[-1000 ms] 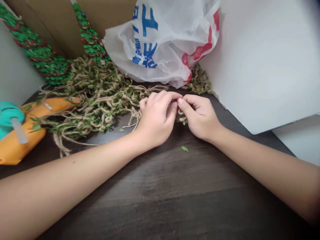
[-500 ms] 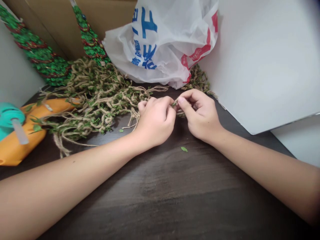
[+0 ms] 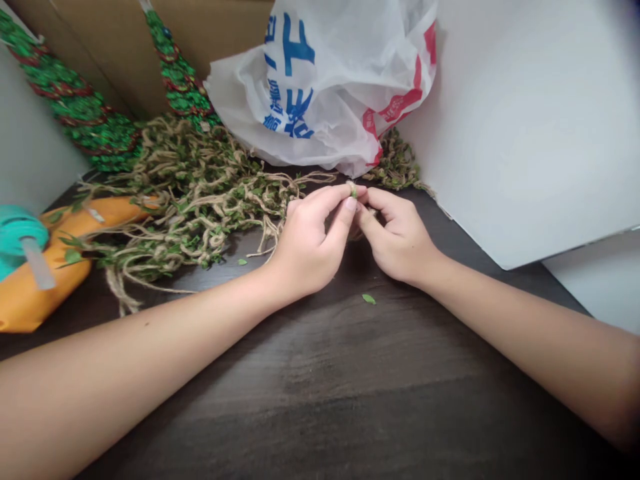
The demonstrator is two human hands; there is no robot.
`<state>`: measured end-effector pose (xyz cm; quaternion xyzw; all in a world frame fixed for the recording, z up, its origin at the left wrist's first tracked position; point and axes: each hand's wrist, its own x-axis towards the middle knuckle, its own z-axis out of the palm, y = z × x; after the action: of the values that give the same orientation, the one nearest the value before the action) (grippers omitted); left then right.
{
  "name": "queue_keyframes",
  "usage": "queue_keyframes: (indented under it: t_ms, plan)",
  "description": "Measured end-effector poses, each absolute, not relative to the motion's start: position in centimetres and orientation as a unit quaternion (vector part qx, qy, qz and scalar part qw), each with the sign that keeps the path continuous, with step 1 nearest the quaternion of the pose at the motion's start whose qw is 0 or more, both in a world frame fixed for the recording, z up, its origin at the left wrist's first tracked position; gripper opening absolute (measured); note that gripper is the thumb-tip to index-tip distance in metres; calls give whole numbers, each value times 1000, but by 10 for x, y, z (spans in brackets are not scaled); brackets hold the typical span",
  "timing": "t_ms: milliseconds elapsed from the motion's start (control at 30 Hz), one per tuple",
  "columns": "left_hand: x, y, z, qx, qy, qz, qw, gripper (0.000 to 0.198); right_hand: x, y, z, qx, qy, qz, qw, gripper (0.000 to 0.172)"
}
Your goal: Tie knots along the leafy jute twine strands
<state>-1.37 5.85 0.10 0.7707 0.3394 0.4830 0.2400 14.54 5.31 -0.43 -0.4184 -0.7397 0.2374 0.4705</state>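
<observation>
A tangled heap of jute twine with small green leaves (image 3: 195, 200) lies on the dark wooden table (image 3: 350, 387). My left hand (image 3: 310, 243) and my right hand (image 3: 397, 233) meet just in front of the heap, fingertips touching. Both pinch one short bit of the leafy twine (image 3: 353, 191) between thumb and forefinger. Most of that strand is hidden under my fingers. A single loose green leaf (image 3: 369, 299) rests on the table below my hands.
A crumpled white plastic bag (image 3: 325, 87) with blue and red print sits behind the twine. A white board (image 3: 530, 120) stands at the right, cardboard and green sequin strips (image 3: 75, 107) at the back left, an orange and teal object (image 3: 30, 267) at the far left.
My left fingers have stretched out again to meet the right fingertips. The right hand has dropped slightly and closed in on the strand, which now sticks up between both pinches.
</observation>
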Motion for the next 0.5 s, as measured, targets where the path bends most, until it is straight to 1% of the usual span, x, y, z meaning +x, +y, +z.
queue_keyframes:
  t_ms: [133,267,400,500]
  plan:
    - [-14,61,0,766,373,477,218,24,144,50,-2,-423,-744,216,469,28]
    - [-14,61,1,767,358,481,228,25,145,49,-2,-435,-732,208,481,28]
    - [-14,60,2,762,374,474,235,27,145,50,-4,-450,-719,191,494,24]
    - [-13,60,1,761,394,460,233,32,145,50,-3,-454,-714,186,500,29]
